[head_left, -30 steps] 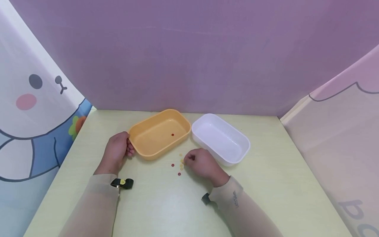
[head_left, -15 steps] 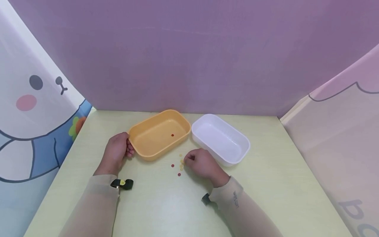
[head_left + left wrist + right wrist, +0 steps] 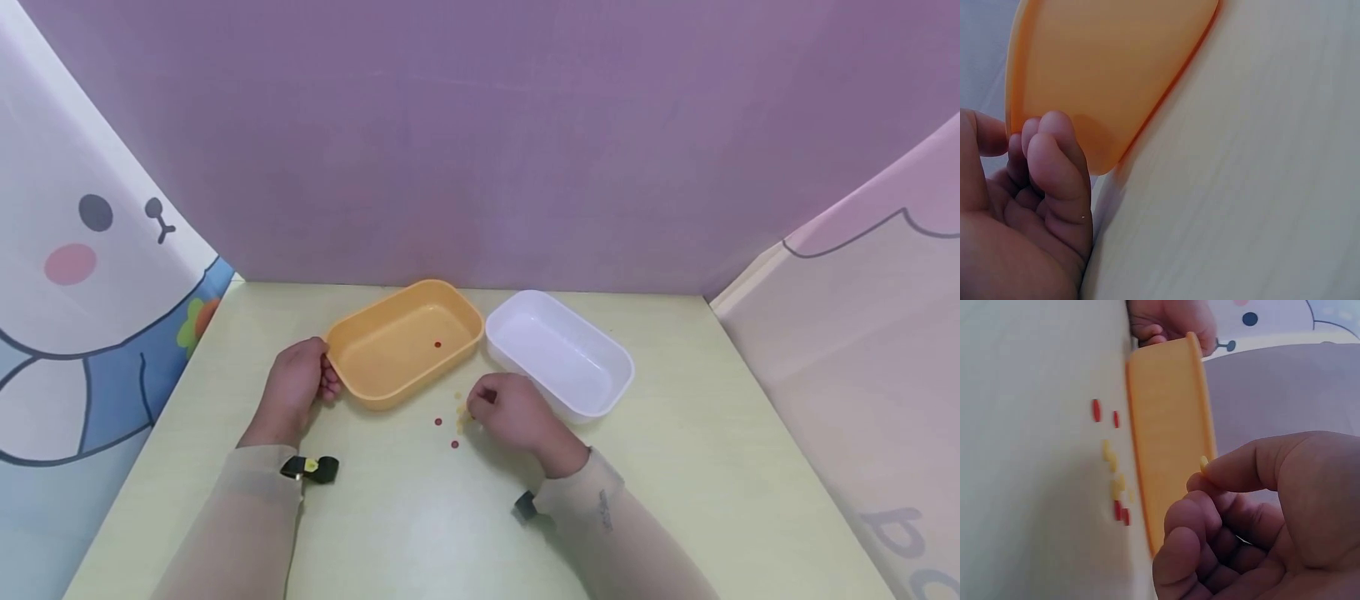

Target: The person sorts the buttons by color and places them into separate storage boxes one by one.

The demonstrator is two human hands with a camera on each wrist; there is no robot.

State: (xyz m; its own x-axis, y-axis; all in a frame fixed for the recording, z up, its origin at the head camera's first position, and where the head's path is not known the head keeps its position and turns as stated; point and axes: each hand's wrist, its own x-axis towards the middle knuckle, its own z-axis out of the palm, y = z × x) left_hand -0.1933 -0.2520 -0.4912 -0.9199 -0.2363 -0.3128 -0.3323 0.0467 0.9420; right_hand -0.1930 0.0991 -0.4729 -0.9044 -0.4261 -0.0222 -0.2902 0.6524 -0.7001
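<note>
My left hand [image 3: 296, 379] holds the left end of an orange tray [image 3: 382, 398], its fingers at the wall and rim in the left wrist view. One small red disc [image 3: 438, 344] lies inside the tray. Just right of the tray, my right hand [image 3: 517, 417] is above the table. Between its thumb and forefinger it pinches a small yellow disc [image 3: 1204, 464], seen in the right wrist view. Several yellow discs [image 3: 1112, 462] and red discs [image 3: 1097, 410] lie scattered on the table beside the tray, partly hidden by the right hand in the head view.
A white tray [image 3: 573, 404] stands to the right of the orange one, their near corners almost touching. Both sit on a pale table [image 3: 420, 517]. A purple wall [image 3: 480, 150] rises behind, with printed cloth panels [image 3: 97, 250] at the sides.
My right hand has shifted very slightly up and right from the yellow discs. The left hand and both trays keep their places.
</note>
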